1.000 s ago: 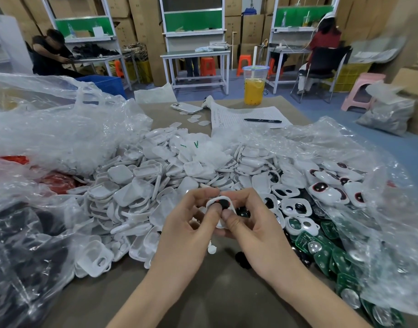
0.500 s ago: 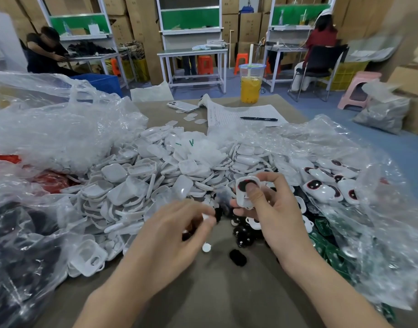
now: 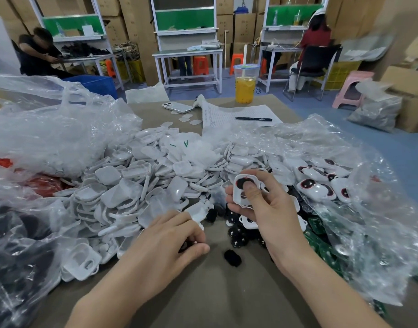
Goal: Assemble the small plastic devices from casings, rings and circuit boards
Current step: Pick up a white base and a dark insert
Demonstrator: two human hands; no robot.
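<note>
Head view looks down on a brown tabletop [image 3: 215,299] heaped with parts. At centre right of the frame, the right hand [image 3: 267,209] holds a white rounded plastic casing [image 3: 237,196] with its face toward the camera. The fingers are curled behind it and the thumb [image 3: 250,187] presses on a dark round opening in its face.

At lower centre, the left hand [image 3: 165,237] sits low over the table with its fingers curled. Thumb and fingertips pinch a small black piece [image 3: 184,244] that is mostly hidden.

Just below the right hand lies a cluster of loose black round parts [image 3: 236,235], and a single black oval part [image 3: 232,257] lies apart on the bare table between the two wrists.

A large heap of empty white casing shells [image 3: 137,185] fills the middle of the frame. At the right, a clear plastic bag [image 3: 359,209] lies open around white units with dark red windows [image 3: 314,188]. Green circuit boards [image 3: 315,224] lie beneath it at lower right. Crumpled clear bags [image 3: 49,129] fill the left side.

Toward the top centre, at the far end of the table, stand a plastic cup of orange drink [image 3: 245,86], a white phone [image 3: 177,107], and a printed paper sheet [image 3: 227,114] with a black pen [image 3: 253,119] on it.
</note>
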